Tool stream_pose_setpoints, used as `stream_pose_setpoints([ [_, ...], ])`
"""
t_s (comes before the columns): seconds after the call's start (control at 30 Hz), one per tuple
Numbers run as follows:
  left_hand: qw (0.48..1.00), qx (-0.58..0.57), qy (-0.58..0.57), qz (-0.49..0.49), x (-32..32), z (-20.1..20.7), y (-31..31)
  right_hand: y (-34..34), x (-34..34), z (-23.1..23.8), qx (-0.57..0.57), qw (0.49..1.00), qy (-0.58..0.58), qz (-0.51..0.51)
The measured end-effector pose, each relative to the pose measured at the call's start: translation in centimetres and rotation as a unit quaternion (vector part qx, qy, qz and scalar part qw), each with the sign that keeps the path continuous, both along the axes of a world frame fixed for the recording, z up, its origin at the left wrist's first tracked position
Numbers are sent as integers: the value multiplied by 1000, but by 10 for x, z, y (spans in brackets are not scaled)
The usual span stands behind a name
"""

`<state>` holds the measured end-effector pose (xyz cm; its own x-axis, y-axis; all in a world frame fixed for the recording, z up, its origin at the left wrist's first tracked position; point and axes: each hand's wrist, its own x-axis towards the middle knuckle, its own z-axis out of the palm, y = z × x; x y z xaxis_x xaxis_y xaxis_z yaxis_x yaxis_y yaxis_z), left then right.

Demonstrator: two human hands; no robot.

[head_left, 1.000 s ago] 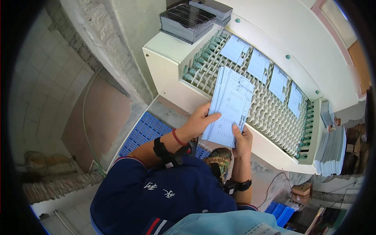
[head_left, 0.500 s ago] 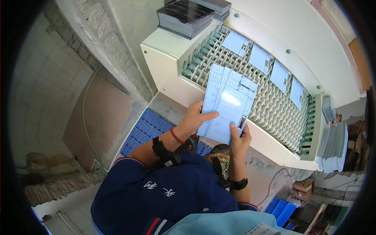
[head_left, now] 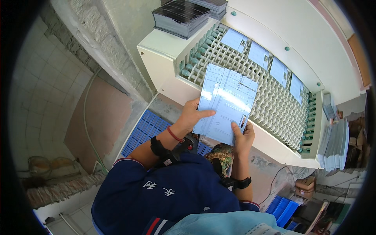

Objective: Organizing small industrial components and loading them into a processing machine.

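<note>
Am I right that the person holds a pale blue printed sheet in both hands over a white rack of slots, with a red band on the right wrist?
Not quite: the red band is on the left wrist. The head view shows both hands, left hand and right hand, holding the pale blue sheet over the white rack.

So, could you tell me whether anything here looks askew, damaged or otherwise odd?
Nothing stands out. Both hands, left and right, hold the pale blue printed sheet flat above the white slotted rack. Other sheets lie lined up along the rack, and the dark stack sits squarely on its corner.
</note>
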<state>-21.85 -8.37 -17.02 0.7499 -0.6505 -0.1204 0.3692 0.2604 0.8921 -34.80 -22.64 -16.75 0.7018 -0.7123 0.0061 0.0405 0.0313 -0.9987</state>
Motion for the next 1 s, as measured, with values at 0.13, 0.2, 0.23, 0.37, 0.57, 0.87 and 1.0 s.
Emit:
stream_pose_setpoints([
  [0.13, 1000, 3, -6, -12, 5, 5, 2, -14, -1, -12, 108, 994, -14, 20],
  [0.2, 980, -114, 161, -20, 9, 7, 4, -15, 0, -10, 140, 989, -27, 24],
  [0.23, 981, -125, 140, -37, 13, 2, 6, -13, 1, -3, 172, 984, -30, 31],
  [0.37, 986, -116, 111, -36, 18, 6, 5, -13, 4, -4, 180, 983, -30, 27],
  [0.57, 999, -15, 49, 0, 34, 12, -6, -17, 13, 0, 144, 989, -32, 12],
  [0.87, 996, 70, -49, -11, 75, 37, -38, -41, 37, 24, 136, 990, -34, -7],
  [1.0, 986, 114, -120, -6, 94, 38, -58, -67, 51, 14, 92, 995, 12, -24],
])
